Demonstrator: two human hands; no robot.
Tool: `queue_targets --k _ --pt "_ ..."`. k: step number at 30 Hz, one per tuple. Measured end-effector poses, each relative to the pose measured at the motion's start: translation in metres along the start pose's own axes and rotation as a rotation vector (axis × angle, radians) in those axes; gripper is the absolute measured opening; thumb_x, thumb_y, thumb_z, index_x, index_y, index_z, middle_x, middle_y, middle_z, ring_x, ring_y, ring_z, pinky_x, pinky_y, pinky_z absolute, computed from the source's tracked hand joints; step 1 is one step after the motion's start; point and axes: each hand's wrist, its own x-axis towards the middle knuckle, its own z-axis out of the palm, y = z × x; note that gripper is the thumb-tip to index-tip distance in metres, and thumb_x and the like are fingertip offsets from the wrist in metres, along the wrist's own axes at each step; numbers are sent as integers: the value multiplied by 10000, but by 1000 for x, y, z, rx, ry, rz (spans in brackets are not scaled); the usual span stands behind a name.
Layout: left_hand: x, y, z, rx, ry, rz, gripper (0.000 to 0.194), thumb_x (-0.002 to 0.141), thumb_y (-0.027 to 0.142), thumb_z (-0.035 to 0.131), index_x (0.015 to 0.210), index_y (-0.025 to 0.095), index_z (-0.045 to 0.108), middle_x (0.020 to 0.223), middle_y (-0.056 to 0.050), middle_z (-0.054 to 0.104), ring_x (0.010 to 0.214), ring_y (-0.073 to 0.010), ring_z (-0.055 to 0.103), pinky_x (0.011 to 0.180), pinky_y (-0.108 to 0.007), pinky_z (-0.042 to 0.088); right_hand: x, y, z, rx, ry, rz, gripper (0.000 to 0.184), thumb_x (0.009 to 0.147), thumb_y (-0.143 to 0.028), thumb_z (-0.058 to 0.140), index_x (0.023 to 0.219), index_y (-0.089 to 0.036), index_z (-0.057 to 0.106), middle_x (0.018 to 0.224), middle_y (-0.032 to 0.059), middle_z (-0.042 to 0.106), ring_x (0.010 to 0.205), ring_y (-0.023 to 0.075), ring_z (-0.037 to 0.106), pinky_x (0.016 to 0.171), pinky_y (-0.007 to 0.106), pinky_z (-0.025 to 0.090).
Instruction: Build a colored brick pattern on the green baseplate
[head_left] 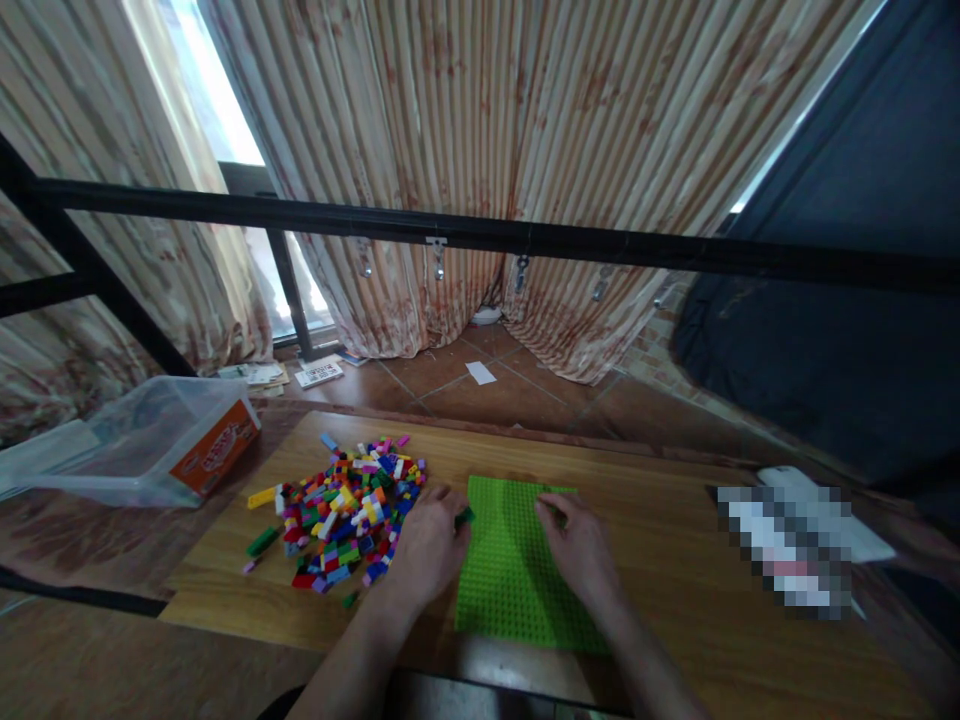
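Observation:
A light green studded baseplate [504,560] lies flat on the wooden table in front of me. At its left edge, my left hand [431,540] is closed on a dark green toy brick [465,516] that pokes out past the fingertips. My right hand [581,545] hovers over or rests on the plate's right side, thumb and forefinger curled together. Whatever sits between those fingers is too small and shaded to make out. Left of my left hand spreads a loose pile of mixed coloured toy bricks [349,515].
A clear plastic bin [142,480] with an orange label stands left of the wooden table [675,560]. A white object [825,510] and a blurred-out item lie at the table's right end. A black metal bar [480,232] crosses ahead, before curtains [442,120].

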Motion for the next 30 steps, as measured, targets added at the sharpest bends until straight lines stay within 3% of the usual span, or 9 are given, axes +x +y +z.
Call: queue_targets --k 2,6,9,14,19,23,27,30 --pt "-1 5 5 -34 -19 -3 170 776 99 512 869 190 621 945 -61 610 926 -190 575 829 -285 434 36 -8 6 -27 11 9 337 912 -346 414 1004 -174 690 1011 99 689 915 202 632 835 325 473" --pt "0 11 15 -82 -89 -4 207 748 97 523 903 192 622 953 -61 605 908 -193 573 787 -285 433 113 -30 32 -112 -91 -6 312 877 -353 502 990 -165 724 1084 126 683 1078 224 576 984 355 378" --pt "1 12 17 -102 -129 -10 217 731 93 521 897 195 617 965 -61 601 920 -199 567 771 -286 432 151 -33 56 -99 -179 24 258 814 -379 590 863 -189 757 1012 112 717 1038 238 596 935 363 403" --pt "6 11 19 -98 -169 13 237 710 72 499 885 193 604 947 -62 601 931 -205 562 792 -300 432 172 -14 82 16 -333 53 104 699 -267 694 744 -208 766 765 36 750 741 174 663 709 258 467" --pt "9 13 21 -86 -217 -11 221 707 65 475 844 190 597 944 -70 601 910 -204 569 790 -307 446 189 -9 87 117 -235 123 182 734 -318 657 759 -171 763 708 43 741 653 156 659 621 226 475" --pt "10 16 21 -114 -255 -41 240 707 78 473 874 190 606 969 -78 606 918 -211 582 776 -306 462 222 -15 63 111 -4 211 374 823 -376 539 917 -69 731 831 121 738 716 166 662 624 227 463" --pt "10 20 21 -130 -290 -62 287 713 77 465 936 183 611 995 -87 614 881 -211 611 751 -307 472 250 -6 6 31 256 288 596 898 -420 368 1102 89 602 1039 268 660 887 216 639 686 280 439" --pt "11 21 21 -125 -308 -71 267 723 79 469 926 180 609 994 -86 617 873 -210 621 741 -301 473 253 8 -33 -40 344 287 726 893 -473 356 1146 193 497 1088 392 580 916 253 618 666 326 433"
